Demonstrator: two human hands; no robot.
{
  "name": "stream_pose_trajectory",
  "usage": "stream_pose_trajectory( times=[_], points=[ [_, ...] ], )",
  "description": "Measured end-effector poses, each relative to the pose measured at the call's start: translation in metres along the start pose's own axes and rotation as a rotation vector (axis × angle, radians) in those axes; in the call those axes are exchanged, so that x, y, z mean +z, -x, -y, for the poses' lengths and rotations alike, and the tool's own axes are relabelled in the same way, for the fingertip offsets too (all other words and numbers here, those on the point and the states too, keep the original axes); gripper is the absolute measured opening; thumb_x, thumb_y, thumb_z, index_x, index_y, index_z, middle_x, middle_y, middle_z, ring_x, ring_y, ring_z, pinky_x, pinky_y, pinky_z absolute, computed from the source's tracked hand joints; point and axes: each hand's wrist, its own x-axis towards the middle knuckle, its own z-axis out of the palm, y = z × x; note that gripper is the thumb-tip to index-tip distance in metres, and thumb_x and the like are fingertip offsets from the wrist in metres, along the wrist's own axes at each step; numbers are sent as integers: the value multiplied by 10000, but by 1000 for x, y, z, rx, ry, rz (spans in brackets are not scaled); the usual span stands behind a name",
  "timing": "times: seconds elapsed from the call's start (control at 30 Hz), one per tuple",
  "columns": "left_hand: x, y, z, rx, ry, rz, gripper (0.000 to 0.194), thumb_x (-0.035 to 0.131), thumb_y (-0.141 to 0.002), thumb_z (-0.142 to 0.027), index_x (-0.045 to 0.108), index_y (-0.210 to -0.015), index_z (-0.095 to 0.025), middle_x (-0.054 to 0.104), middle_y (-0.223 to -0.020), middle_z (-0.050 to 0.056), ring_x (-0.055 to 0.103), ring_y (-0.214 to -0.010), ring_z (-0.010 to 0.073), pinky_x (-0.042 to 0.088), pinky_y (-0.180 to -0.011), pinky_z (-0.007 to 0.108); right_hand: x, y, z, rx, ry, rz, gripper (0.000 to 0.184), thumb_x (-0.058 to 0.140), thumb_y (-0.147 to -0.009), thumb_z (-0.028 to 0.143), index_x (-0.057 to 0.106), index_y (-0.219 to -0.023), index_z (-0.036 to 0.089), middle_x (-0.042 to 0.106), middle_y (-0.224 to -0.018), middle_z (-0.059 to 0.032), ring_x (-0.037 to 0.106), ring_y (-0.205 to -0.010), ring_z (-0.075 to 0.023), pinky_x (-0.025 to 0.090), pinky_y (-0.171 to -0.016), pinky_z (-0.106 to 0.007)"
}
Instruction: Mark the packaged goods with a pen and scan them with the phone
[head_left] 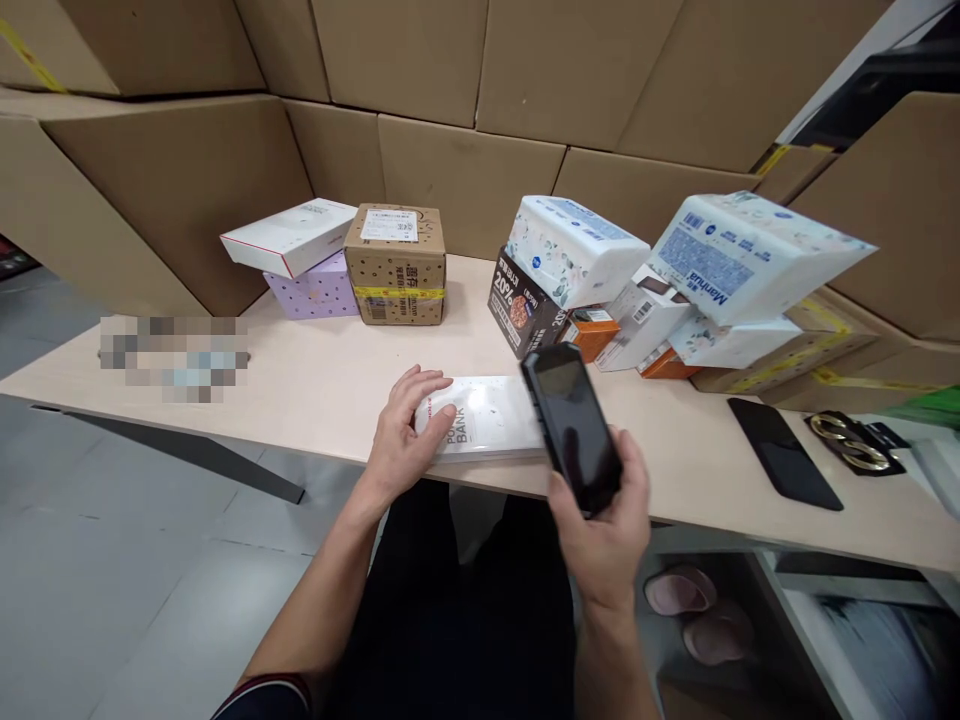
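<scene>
Stacked brown cardboard cartons [472,175] form the backdrop to a pale, wood-toned bench [315,385]. At its near edge lies a flat white rectangular box [491,412], its lettering partly legible as "BANK". The person's left hand [405,430] rests on the left end of this box, fingers loosely parted, thumb across the top face. The right hand [609,525] has its fingers closed around a thick black rectangular handheld device [574,425], held tilted, its upper end overlapping the box's right end in view; contact between them cannot be determined. Farther right lies a thin black rectangular phone [784,455]. The step in hand appears to be steadying the box while the device is held up beside it. The next move would seem to call for a still box and a controlled tilt of the device.
</scene>
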Motion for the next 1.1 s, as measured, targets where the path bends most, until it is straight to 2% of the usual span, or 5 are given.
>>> stream_pose_trajectory(
  times=[0.1, 0.17, 0.3, 0.47, 1.1],
  points=[
    [-5, -2, -8, 83, -82, -8, 279, 583, -944, -326, 652, -1203, -247, 634, -1329, 92, 432, -1439, 279, 340, -1208, 558, 22, 0, 14, -224, 102, -6, 796, 736, -825, 331, 368, -1516, 185, 536, -1386, -213, 529, -1289, -333, 473, -1032, -588],
    [-6, -3, -13, 134, -144, 0, 288, 565, -943, -277, 644, -1219, -250, 625, -1344, 87, 430, -1441, 283, 311, -1217, 571, 33, 1, 19, -272, 148, -11, 767, 716, -843, 324, 366, -1508, 171, 532, -1371, -229, 530, -1275, -345, 479, -1005, -599],
    [2, -1, -13, 156, -205, 78, 326, 532, -938, -216, 629, -1248, -247, 650, -1335, 83, 511, -1383, 276, 308, -1204, 590, 42, 3, 22, -240, 198, -5, 743, 687, -867, 341, 352, -1509, 176, 503, -1388, -233, 502, -1301, -359, 455, -1012, -619],
    [14, 4, -2, 161, -214, 56, 375, 546, -917, -198, 616, -1282, -249, 627, -1384, 98, 528, -1371, 266, 330, -1201, 560, 41, 5, 25, -194, 231, 40, 762, 678, -873, 363, 330, -1520, 161, 473, -1406, -248, 476, -1306, -370, 436, -1020, -627],
    [11, 6, -1, 264, -282, 145, 451, 481, -946, -134, 604, -1336, -323, 642, -1366, 39, 469, -1410, 265, 274, -1208, 596, 44, 6, 30, -182, 273, 31, 769, 666, -887, 365, 309, -1540, 172, 450, -1418, -247, 451, -1317, -377, 433, -1020, -616]
  ],
)
